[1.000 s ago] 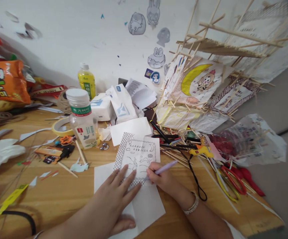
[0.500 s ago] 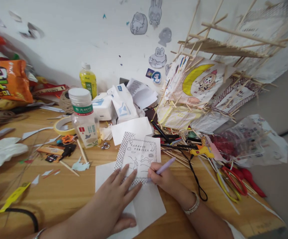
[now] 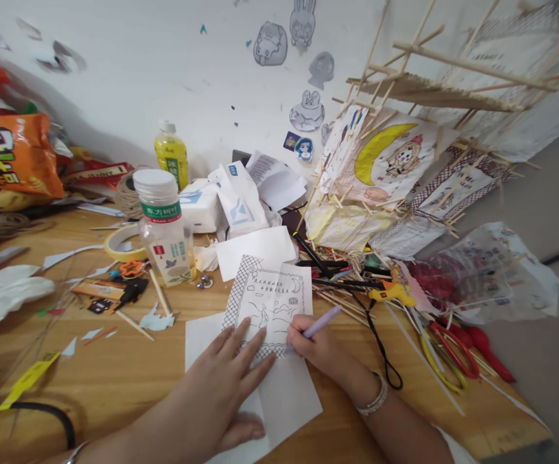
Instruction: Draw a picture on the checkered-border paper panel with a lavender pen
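The bare left hand (image 3: 225,380) hides part of the black-lined white paper drawing (image 3: 276,298); the bare right hand (image 3: 314,346) covers the middle of the lilac pen (image 3: 323,321); the view's left edge crops an orange plastic bag (image 3: 11,154)

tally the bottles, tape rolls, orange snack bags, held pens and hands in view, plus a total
Bottles: 2
Tape roll: 1
Orange snack bag: 1
Held purple pen: 1
Hands, left and right: 2
Total: 7

Home-like craft corner, wooden table (image 3: 129,374) littered with paper scraps (image 3: 156,319), tape roll (image 3: 123,257), scissors (image 3: 470,361); snack bag (image 3: 11,154), drink bottles (image 3: 166,232), wall stickers (image 3: 307,113)
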### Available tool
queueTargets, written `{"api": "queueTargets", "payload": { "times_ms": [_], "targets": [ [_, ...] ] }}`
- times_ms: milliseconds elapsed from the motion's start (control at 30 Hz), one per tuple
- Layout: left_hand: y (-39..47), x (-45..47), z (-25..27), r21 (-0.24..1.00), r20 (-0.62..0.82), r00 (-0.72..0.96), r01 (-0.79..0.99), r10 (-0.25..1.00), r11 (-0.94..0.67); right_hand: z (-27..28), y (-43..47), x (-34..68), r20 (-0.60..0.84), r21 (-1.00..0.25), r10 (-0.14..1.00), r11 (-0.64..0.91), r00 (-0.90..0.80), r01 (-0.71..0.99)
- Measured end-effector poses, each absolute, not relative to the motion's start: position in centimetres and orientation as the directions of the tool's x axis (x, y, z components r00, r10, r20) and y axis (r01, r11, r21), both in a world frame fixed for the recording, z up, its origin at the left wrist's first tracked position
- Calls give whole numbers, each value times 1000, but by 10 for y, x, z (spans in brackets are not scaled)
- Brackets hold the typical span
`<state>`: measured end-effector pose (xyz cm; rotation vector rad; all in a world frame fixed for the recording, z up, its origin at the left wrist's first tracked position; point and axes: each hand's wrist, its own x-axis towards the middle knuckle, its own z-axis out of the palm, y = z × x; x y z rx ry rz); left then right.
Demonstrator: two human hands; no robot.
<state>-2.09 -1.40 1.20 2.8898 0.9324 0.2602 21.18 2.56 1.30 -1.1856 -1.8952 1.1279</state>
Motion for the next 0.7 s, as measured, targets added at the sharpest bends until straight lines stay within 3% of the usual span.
{"api": "queueTargets", "payload": {
  "times_ms": [133, 533, 700],
  "targets": [
    [-14, -20, 12, 144, 108, 799, 576, 592, -804, 15, 25, 211, 39, -893, 915, 212, -401, 396],
    [-12, -23, 7, 117, 214, 789, 565, 576, -817, 20, 23, 212, 17, -923, 945, 140, -325, 359],
    [-13, -21, 12, 115, 210, 782, 576, 587, -809, 15, 24, 213, 61, -925, 932, 188, -358, 331]
  ]
}}
